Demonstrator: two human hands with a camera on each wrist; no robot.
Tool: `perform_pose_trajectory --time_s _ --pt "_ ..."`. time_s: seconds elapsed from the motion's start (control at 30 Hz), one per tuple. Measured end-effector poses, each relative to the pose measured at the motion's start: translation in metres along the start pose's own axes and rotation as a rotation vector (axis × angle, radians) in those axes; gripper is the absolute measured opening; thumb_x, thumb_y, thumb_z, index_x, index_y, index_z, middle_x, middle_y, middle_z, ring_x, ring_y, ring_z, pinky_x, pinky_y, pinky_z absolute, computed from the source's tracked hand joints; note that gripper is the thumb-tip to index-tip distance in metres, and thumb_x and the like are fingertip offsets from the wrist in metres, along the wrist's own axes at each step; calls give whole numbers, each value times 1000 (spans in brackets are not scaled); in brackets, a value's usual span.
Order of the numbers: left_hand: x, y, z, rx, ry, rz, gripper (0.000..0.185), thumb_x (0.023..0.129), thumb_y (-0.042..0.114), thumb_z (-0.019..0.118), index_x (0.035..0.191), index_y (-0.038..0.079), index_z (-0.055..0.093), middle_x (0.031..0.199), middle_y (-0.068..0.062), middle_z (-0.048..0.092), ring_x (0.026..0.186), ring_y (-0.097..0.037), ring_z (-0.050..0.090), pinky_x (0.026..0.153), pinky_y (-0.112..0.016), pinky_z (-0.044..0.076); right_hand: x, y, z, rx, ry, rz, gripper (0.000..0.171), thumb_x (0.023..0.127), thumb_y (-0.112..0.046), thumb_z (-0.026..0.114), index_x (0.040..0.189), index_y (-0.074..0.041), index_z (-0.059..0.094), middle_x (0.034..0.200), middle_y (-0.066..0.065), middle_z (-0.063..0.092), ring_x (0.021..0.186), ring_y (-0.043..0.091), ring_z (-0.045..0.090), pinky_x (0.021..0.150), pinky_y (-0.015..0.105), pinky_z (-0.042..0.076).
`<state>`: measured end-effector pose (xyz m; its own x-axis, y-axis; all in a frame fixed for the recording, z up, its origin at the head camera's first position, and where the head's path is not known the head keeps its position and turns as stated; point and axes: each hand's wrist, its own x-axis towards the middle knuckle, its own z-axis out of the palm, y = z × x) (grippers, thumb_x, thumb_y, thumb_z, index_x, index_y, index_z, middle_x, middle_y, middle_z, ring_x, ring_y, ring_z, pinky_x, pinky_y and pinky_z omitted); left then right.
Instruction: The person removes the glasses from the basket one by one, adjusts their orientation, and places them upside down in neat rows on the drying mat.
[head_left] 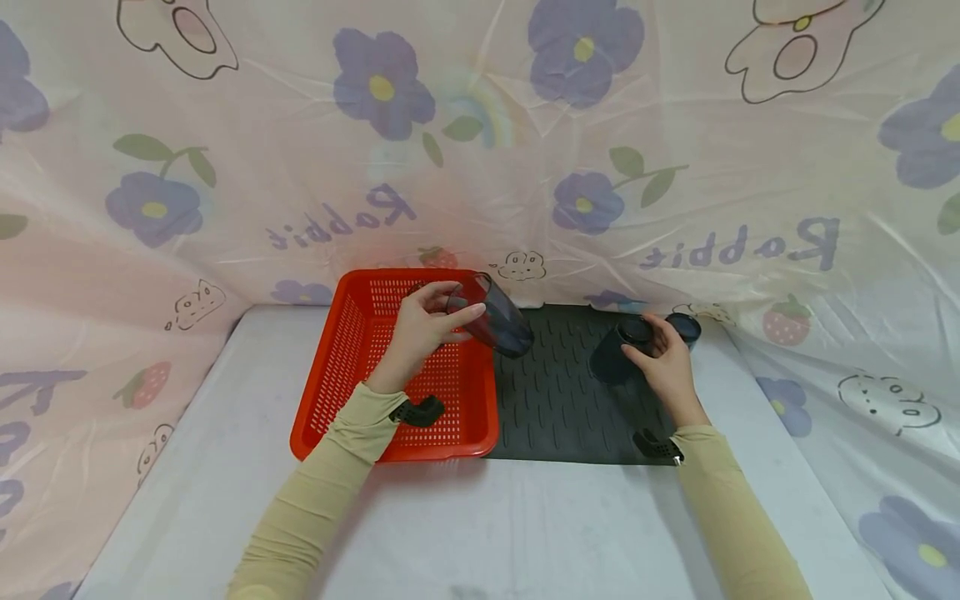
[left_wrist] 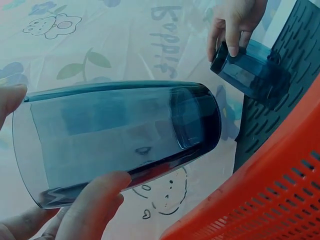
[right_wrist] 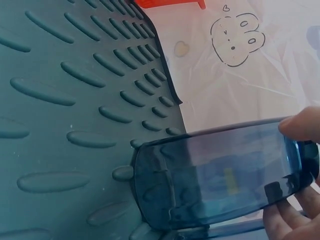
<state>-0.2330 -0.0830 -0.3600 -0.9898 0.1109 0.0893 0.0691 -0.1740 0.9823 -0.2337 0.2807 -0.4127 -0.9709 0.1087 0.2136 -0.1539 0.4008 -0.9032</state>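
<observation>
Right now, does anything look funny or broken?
Yes: the word "Rabbit" on the backdrop reads backwards, like in a mirror. The cup in the left hand tilts, but it's held. I see no spills or cracks.

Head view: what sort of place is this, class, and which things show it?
Probably a small staged tabletop workspace: a white table, pale pink flower-printed sheeting hanging along its back and sides, and a red perforated rectangular basket on top.

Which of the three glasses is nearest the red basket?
The tilted glass in the left hand, at the right edge of the red basket. One glass in the right hand and another glass just past it are farther right.
</observation>
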Motion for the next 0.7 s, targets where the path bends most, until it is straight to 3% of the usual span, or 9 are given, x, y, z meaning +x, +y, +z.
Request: perform_pose_trajectory --time_s 0.27,0.47,0.7 --pt "0 -10 7 -35 14 -21 51 79 18 81 124 9 58 103 -18 54 79 -22 60 70 -45 56 7 27 1 -33 15 -8 69 86 -2 70 146 -4 35 146 18 38 131 34 39 105 50 33" --pt "0 -12 14 -64 39 -23 50 79 17 80 123 9 59 104 -20 53 73 -22 61 70 -46 56 8 28 1 -19 25 -15 68 87 -2 69 146 -4 36 145 19 40 130 33 41 105 47 34" --pt "1 -17 24 -99 56 -15 53 80 17 80 126 6 57 101 -18 56 77 -23 66 68 -46 56 9 26 -1 25 42 5 66 87 -2 68 145 -3 36 145 18 40 130 31 40 106 39 34"
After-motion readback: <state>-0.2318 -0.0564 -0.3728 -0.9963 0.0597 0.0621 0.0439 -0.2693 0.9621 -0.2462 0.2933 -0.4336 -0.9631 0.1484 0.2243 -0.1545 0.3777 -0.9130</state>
